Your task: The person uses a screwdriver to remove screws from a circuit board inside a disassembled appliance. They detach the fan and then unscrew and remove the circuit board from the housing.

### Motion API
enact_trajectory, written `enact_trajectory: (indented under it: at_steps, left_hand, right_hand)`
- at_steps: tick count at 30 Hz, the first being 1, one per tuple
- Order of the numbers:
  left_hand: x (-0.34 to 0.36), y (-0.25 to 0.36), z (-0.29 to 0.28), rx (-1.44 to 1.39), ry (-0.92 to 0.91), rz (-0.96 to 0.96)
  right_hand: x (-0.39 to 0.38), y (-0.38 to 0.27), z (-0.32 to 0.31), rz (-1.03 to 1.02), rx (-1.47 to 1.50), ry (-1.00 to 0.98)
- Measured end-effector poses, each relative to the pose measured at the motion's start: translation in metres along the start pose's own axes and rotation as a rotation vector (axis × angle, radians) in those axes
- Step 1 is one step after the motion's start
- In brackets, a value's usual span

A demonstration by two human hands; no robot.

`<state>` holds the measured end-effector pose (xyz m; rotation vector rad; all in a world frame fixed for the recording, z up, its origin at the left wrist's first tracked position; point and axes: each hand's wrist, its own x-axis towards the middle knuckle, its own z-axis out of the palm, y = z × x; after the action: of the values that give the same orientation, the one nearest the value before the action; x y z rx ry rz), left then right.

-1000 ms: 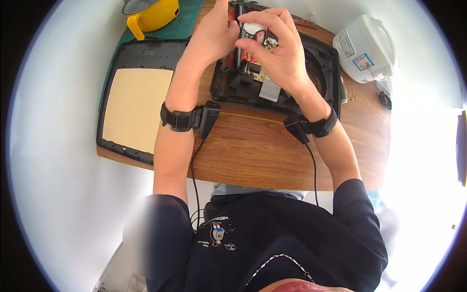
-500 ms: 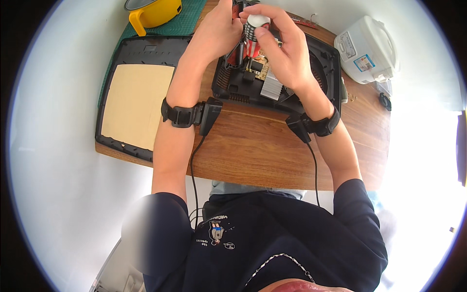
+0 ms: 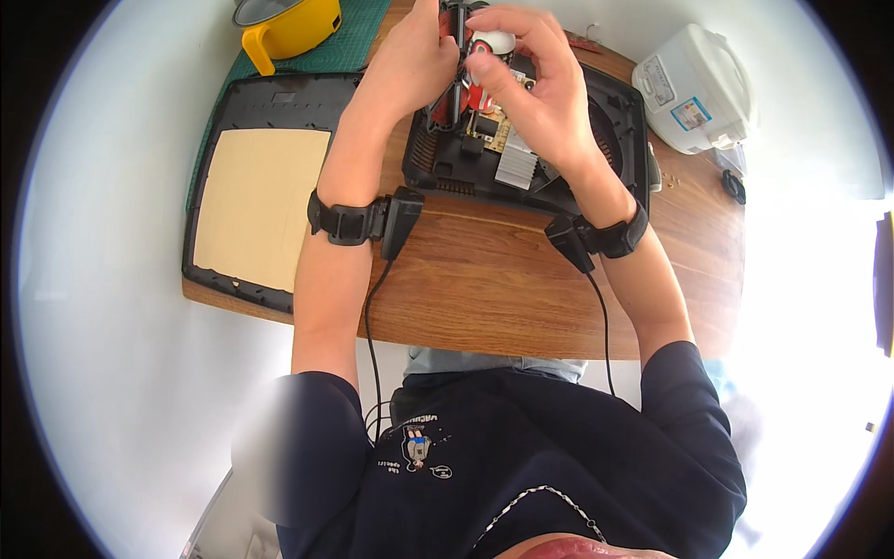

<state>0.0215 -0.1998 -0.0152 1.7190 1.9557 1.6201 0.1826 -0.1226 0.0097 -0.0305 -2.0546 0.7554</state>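
Note:
At the top, my left hand (image 3: 414, 70) is closed on a long black part with red areas (image 3: 454, 88), held over an opened black appliance housing (image 3: 624, 121). Beside it, my right hand (image 3: 535, 93) curls round a screwdriver handle (image 3: 494, 42) in white, red and black; its tip is hidden. Below the hands, the housing holds a circuit board (image 3: 498, 130), a silver finned heatsink (image 3: 518, 166) and vented sections. A detached black cover (image 3: 279, 98) with a cream sheet (image 3: 256, 205) lies to the left. Both wrists carry black strapped devices with cables.
The wooden table (image 3: 484, 279) has a green cutting mat (image 3: 363, 28) at back left, bearing a yellow pot (image 3: 307, 28). At right stand a white lidded appliance (image 3: 694, 88), a small black item (image 3: 733, 186) and small brass-coloured pieces (image 3: 672, 179). White walls flank the table.
Half a second ago the screwdriver handle stood lower and more in view; now it is tilted behind my right thumb and fingers, which have shifted slightly left. My left hand stays nearly still.

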Motion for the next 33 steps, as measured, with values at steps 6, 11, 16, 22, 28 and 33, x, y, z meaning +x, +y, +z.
enact_trajectory:
  at_steps: [6,11,16,22,28,33]
  left_hand:
    - [0.002,-0.012,0.004,0.002,0.035,0.053]
    - [0.001,0.003,-0.001,0.001,-0.024,-0.095]
    - [-0.003,0.005,-0.003,-0.095,-0.010,-0.024]
    - [0.001,-0.002,0.002,0.016,0.044,-0.061]
    - [0.000,0.000,0.001,0.056,0.041,0.002]
    - [-0.001,0.001,0.000,0.064,0.015,-0.058]
  right_hand:
    - [0.003,-0.006,0.000,0.178,0.202,-0.024]
    - [0.001,-0.006,-0.004,0.184,0.143,-0.088]
    - [0.000,0.007,0.004,-0.114,-0.047,-0.020]
    - [-0.011,-0.001,0.007,0.283,0.236,0.007]
    - [-0.015,0.014,0.001,0.195,0.298,-0.052]
    - [-0.015,0.014,0.002,0.161,0.270,-0.067]
